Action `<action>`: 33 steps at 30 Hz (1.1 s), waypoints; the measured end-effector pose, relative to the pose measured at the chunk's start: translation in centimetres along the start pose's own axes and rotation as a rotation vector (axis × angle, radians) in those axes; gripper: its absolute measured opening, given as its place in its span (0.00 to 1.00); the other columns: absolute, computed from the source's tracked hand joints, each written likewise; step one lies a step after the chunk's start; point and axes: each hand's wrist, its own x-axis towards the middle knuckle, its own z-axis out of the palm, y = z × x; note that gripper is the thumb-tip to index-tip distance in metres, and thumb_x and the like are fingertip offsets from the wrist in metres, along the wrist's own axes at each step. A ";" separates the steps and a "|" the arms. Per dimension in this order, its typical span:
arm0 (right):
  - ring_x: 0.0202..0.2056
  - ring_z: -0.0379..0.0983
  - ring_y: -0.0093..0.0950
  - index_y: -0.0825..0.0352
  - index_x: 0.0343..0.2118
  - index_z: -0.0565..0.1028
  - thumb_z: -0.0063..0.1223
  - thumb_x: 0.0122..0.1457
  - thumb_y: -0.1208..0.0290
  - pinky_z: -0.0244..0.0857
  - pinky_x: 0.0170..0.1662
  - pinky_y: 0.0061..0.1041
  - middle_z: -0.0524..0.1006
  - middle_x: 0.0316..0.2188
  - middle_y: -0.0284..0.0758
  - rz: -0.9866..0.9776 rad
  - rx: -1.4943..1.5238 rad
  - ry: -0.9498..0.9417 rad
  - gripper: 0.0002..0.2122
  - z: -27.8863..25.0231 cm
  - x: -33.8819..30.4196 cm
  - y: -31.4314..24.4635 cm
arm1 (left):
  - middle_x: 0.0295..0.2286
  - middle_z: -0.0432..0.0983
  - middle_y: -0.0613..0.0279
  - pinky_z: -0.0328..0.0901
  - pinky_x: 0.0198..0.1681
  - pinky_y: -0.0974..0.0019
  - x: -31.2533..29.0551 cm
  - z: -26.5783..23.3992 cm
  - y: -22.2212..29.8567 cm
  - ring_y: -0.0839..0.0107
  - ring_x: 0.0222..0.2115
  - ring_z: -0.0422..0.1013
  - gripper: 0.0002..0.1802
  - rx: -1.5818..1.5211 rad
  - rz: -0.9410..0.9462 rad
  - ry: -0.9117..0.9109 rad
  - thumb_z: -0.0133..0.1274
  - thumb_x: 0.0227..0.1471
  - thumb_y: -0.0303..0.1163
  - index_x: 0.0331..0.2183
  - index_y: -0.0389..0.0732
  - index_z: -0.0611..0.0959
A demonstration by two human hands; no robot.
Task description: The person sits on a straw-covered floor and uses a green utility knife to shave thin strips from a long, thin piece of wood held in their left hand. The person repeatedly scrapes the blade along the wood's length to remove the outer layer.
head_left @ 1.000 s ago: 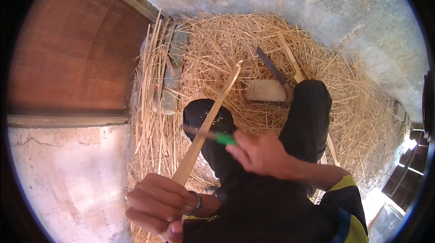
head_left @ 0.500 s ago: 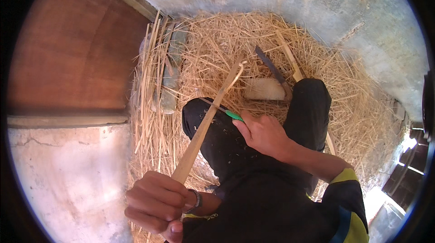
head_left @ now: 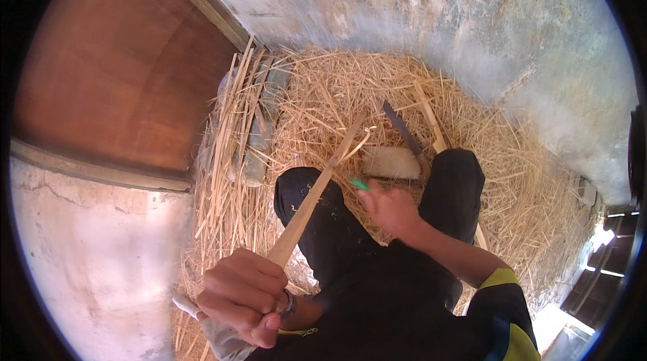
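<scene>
My left hand (head_left: pixel 242 293) is closed around the lower end of a long, pale wooden strip (head_left: pixel 306 216), which looks like split bamboo. The strip slants up and away to the right, over my left knee. Near its far end a thin curled shaving (head_left: pixel 364 142) stands off the side. My right hand (head_left: pixel 391 209) grips a small knife with a green handle (head_left: pixel 360 184), just right of the strip. Its blade is hard to make out here. Small shavings are scattered over my dark trousers (head_left: pixel 337 226).
Straw (head_left: pixel 323 85) covers the ground. Ahead lie a dark-bladed machete (head_left: pixel 402 125), a pale block (head_left: pixel 391 161) and another strip (head_left: pixel 428 115). A bundle of thin strips (head_left: pixel 232 139) lies at left, by a brown panel (head_left: pixel 114 71). A stained wall (head_left: pixel 431 11) closes the far side.
The green-handled knife has moved off the strip, slightly right and toward me. The whole view has shifted, and something pale grey now shows beside my left wrist.
</scene>
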 end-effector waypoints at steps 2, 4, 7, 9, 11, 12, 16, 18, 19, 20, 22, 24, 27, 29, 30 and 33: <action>0.14 0.70 0.41 0.65 0.30 0.70 0.46 0.60 0.56 0.63 0.16 0.39 0.70 0.10 0.41 0.056 0.044 0.019 0.15 0.0 -0.9 0.7 | 0.05 0.52 0.67 0.42 0.07 0.71 -0.3 0.2 -0.5 0.76 0.03 0.48 0.25 -0.041 0.005 -0.035 0.48 0.39 0.13 0.05 0.41 0.56; 0.14 0.70 0.44 0.66 0.31 0.70 0.46 0.61 0.57 0.63 0.17 0.42 0.70 0.11 0.43 0.014 0.142 0.045 0.15 -1.6 -1.6 -1.6 | 0.04 0.55 0.66 0.48 0.06 0.73 0.2 0.0 -0.5 0.77 0.02 0.51 0.24 -0.005 0.025 -0.088 0.48 0.39 0.14 0.05 0.44 0.56; 0.14 0.69 0.46 0.67 0.30 0.70 0.45 0.61 0.57 0.63 0.17 0.42 0.71 0.11 0.44 -0.211 0.327 0.095 0.15 -2.2 -2.1 -3.4 | 0.04 0.56 0.66 0.52 0.05 0.75 0.1 -0.1 -0.7 0.78 0.02 0.52 0.24 0.007 0.024 -0.106 0.47 0.39 0.16 0.06 0.45 0.56; 0.16 0.70 0.46 0.67 0.30 0.69 0.47 0.60 0.58 0.63 0.19 0.43 0.71 0.13 0.45 -0.026 0.255 0.029 0.15 -1.2 -1.4 -2.2 | 0.04 0.56 0.67 0.52 0.05 0.75 0.1 -0.2 -0.3 0.78 0.02 0.52 0.24 0.018 0.018 -0.094 0.48 0.39 0.16 0.06 0.45 0.55; 0.18 0.71 0.46 0.68 0.31 0.68 0.48 0.60 0.60 0.63 0.21 0.43 0.72 0.15 0.45 0.131 0.074 -0.013 0.13 0.4 0.3 1.9 | 0.04 0.56 0.68 0.53 0.05 0.75 -0.1 1.2 -0.6 0.78 0.02 0.52 0.25 0.041 0.028 0.079 0.48 0.39 0.17 0.06 0.45 0.55; 0.18 0.71 0.47 0.68 0.30 0.68 0.47 0.60 0.61 0.64 0.21 0.42 0.72 0.15 0.46 0.132 0.079 0.009 0.13 0.5 -0.4 2.3 | 0.04 0.56 0.68 0.53 0.05 0.75 -0.1 1.5 -1.0 0.78 0.02 0.52 0.25 0.047 0.039 0.165 0.48 0.39 0.17 0.06 0.46 0.55; 0.19 0.72 0.47 0.69 0.32 0.70 0.42 0.63 0.60 0.66 0.21 0.42 0.73 0.16 0.47 -0.184 0.285 -0.009 0.14 -2.9 -1.4 -3.1 | 0.04 0.55 0.70 0.53 0.05 0.76 -0.4 1.1 -0.9 0.79 0.02 0.51 0.25 0.010 0.017 0.149 0.50 0.39 0.17 0.07 0.46 0.55; 0.19 0.71 0.47 0.69 0.32 0.69 0.43 0.62 0.60 0.65 0.21 0.44 0.71 0.14 0.47 0.033 0.230 -0.042 0.14 -0.6 -0.7 -1.2 | 0.04 0.55 0.70 0.53 0.05 0.76 -0.1 1.3 -0.7 0.79 0.02 0.51 0.24 0.022 0.022 0.186 0.50 0.38 0.16 0.07 0.46 0.56; 0.18 0.71 0.48 0.69 0.32 0.69 0.44 0.62 0.59 0.64 0.21 0.44 0.71 0.14 0.48 0.142 0.199 -0.060 0.14 0.7 -0.2 0.2 | 0.04 0.54 0.70 0.52 0.05 0.76 -0.2 1.3 -0.7 0.79 0.02 0.51 0.24 0.026 0.026 0.206 0.50 0.38 0.16 0.07 0.45 0.56; 0.18 0.70 0.49 0.69 0.33 0.69 0.43 0.62 0.60 0.63 0.21 0.45 0.70 0.12 0.48 0.138 0.154 -0.029 0.14 0.8 0.4 1.9 | 0.04 0.54 0.70 0.52 0.05 0.76 -0.4 1.5 -0.7 0.80 0.02 0.51 0.24 0.009 0.039 0.239 0.50 0.37 0.15 0.07 0.45 0.56; 0.18 0.70 0.49 0.69 0.34 0.70 0.42 0.63 0.60 0.64 0.21 0.45 0.70 0.12 0.47 0.015 0.244 -0.081 0.14 -1.2 0.4 -1.5 | 0.04 0.53 0.71 0.50 0.05 0.76 -0.6 1.7 0.5 0.80 0.02 0.50 0.24 0.044 0.056 0.306 0.50 0.37 0.15 0.07 0.45 0.56; 0.18 0.70 0.49 0.69 0.35 0.70 0.42 0.63 0.60 0.64 0.21 0.45 0.70 0.13 0.48 -0.017 0.298 -0.114 0.14 -2.5 -1.2 -2.9 | 0.04 0.53 0.71 0.49 0.05 0.76 -0.5 1.3 -0.4 0.80 0.02 0.50 0.24 -0.001 0.049 0.207 0.50 0.36 0.14 0.07 0.46 0.55; 0.18 0.70 0.49 0.69 0.35 0.69 0.43 0.62 0.60 0.64 0.22 0.45 0.70 0.14 0.48 0.024 0.329 -0.133 0.14 -3.1 -1.5 -2.5 | 0.04 0.53 0.70 0.47 0.05 0.76 -0.3 0.3 -0.9 0.80 0.02 0.50 0.25 -0.057 0.011 0.032 0.51 0.35 0.14 0.06 0.46 0.56; 0.18 0.70 0.49 0.69 0.35 0.69 0.44 0.62 0.59 0.64 0.23 0.45 0.71 0.15 0.48 0.144 0.291 -0.187 0.14 -3.4 -0.6 -1.1 | 0.05 0.54 0.69 0.46 0.06 0.75 -0.2 0.0 -1.0 0.80 0.02 0.51 0.23 -0.073 0.017 -0.054 0.50 0.36 0.14 0.06 0.44 0.58; 0.18 0.70 0.49 0.69 0.35 0.69 0.44 0.62 0.59 0.65 0.23 0.44 0.71 0.15 0.48 0.021 0.386 -0.205 0.15 -3.4 -0.3 -3.0 | 0.06 0.56 0.69 0.46 0.06 0.74 0.1 0.0 0.8 0.79 0.03 0.51 0.22 -0.010 0.012 -0.075 0.50 0.38 0.15 0.07 0.43 0.60; 0.18 0.70 0.47 0.69 0.34 0.70 0.44 0.62 0.60 0.65 0.22 0.42 0.71 0.15 0.47 -0.044 0.441 -0.199 0.14 -4.0 -1.8 -4.6 | 0.05 0.55 0.69 0.48 0.06 0.75 0.0 0.1 0.8 0.80 0.03 0.52 0.23 -0.073 -0.033 -0.090 0.51 0.36 0.14 0.06 0.44 0.59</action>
